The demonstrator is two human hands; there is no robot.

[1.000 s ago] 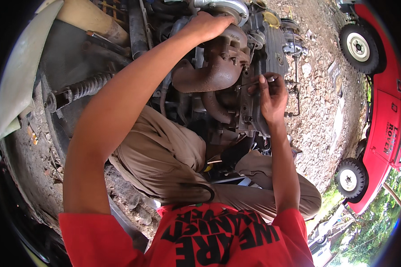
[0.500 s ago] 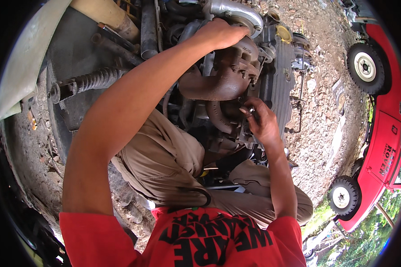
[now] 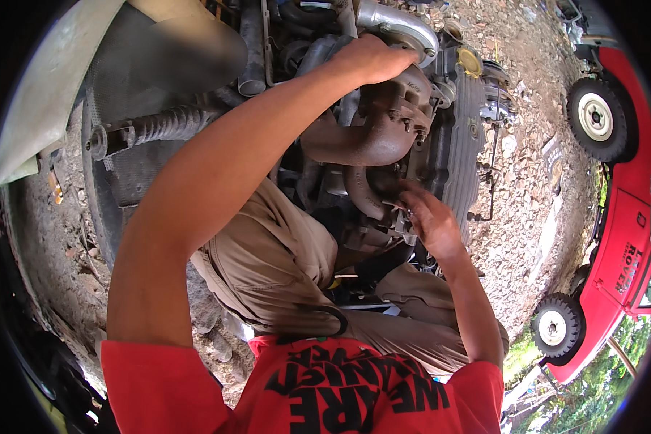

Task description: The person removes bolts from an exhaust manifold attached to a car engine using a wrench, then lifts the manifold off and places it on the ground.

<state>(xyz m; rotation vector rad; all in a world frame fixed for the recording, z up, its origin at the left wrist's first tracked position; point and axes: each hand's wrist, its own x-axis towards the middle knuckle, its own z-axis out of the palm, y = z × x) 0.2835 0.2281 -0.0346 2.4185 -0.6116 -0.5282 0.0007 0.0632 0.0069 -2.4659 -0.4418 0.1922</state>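
Observation:
My left hand [image 3: 375, 59] reaches up across the engine and curls round the turbocharger [image 3: 399, 23], between its silvery housing and the rusty cast exhaust manifold [image 3: 383, 141]. Its fingertips are partly hidden. Lower and to the right, my right hand [image 3: 432, 217] is at the end of a curved manifold pipe [image 3: 360, 194], close to the engine's side. Its fingers are pinched together around a small metal piece, too small to name. The ribbed black engine cover [image 3: 459, 145] lies just right of that hand.
A coil-sprung shock absorber [image 3: 159, 130] and a grey metal tube [image 3: 252, 50] lie left of the engine. A yellow cap [image 3: 470, 62] sits on the cover's far end. Gravel [image 3: 528, 159] spreads to the right, where a red vehicle [image 3: 622, 239] stands. My bent knees are close below.
My right hand has shifted slightly down, its fingers now against the part beside the manifold pipe. My left hand keeps its place on the turbocharger. The view has shifted a little.

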